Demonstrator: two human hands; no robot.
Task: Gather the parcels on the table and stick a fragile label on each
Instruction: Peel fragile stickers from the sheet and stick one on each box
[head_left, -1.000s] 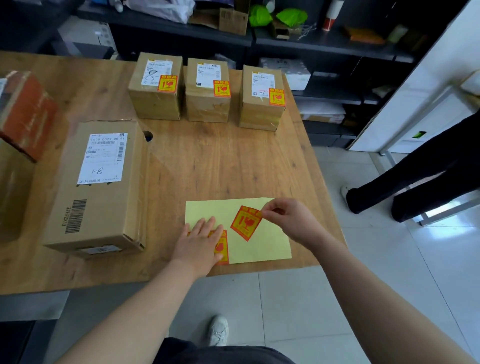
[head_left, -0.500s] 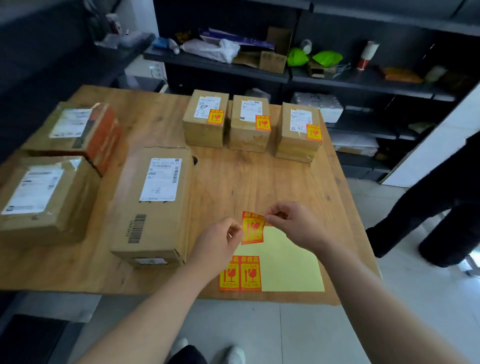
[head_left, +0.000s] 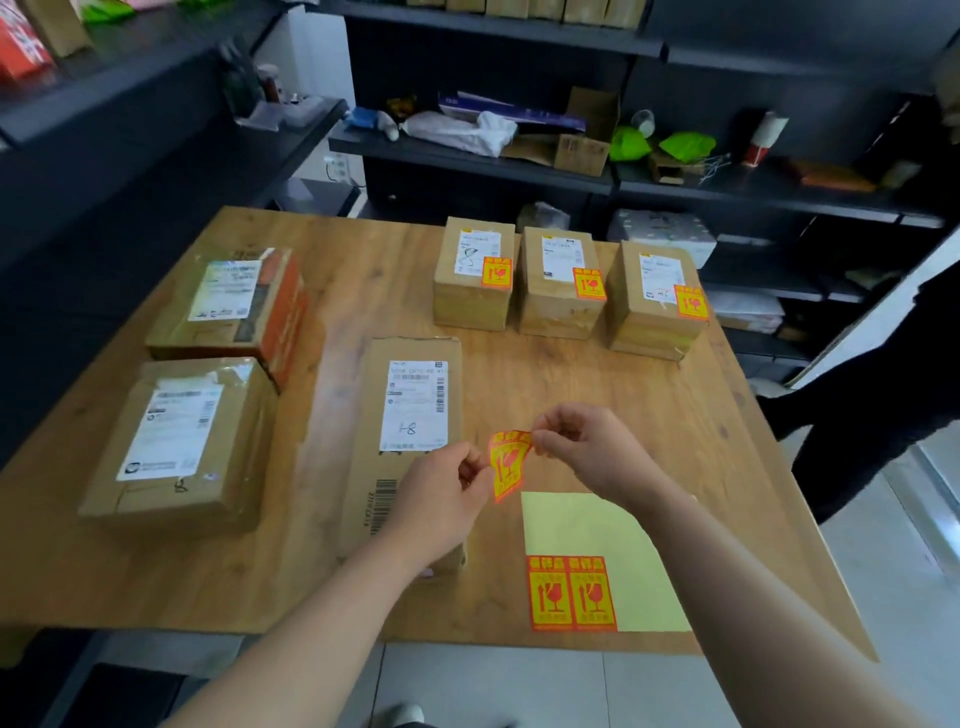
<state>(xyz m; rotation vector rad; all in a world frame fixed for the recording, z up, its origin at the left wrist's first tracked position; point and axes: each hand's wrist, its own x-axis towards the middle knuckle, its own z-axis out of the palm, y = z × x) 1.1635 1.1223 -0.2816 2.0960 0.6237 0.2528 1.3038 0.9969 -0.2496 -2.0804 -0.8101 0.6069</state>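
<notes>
A red-and-yellow fragile label (head_left: 508, 464) hangs curled above the wooden table (head_left: 649, 410). My left hand (head_left: 445, 493) pinches its left edge and my right hand (head_left: 582, 451) pinches its top right corner. Just left of the label lies a long flat parcel (head_left: 405, 447) with a white shipping label and no fragile sticker. Two more unlabelled parcels lie at the left, one near (head_left: 179, 441) and one further back (head_left: 234, 306). Three small boxes (head_left: 563, 283) at the back each carry a fragile sticker. The yellow backing sheet (head_left: 597, 540) holds two remaining labels (head_left: 571, 592).
Dark shelving (head_left: 467, 161) with bags, boxes and green items stands behind the table. Another person's dark-trousered legs (head_left: 872, 410) stand at the right, beyond the table's right edge. Tiled floor lies below the table's near edge.
The peeled label has been lifted off the sheet and carried left toward the long parcel. My left hand left the sheet and took hold of the label. The view has tilted up.
</notes>
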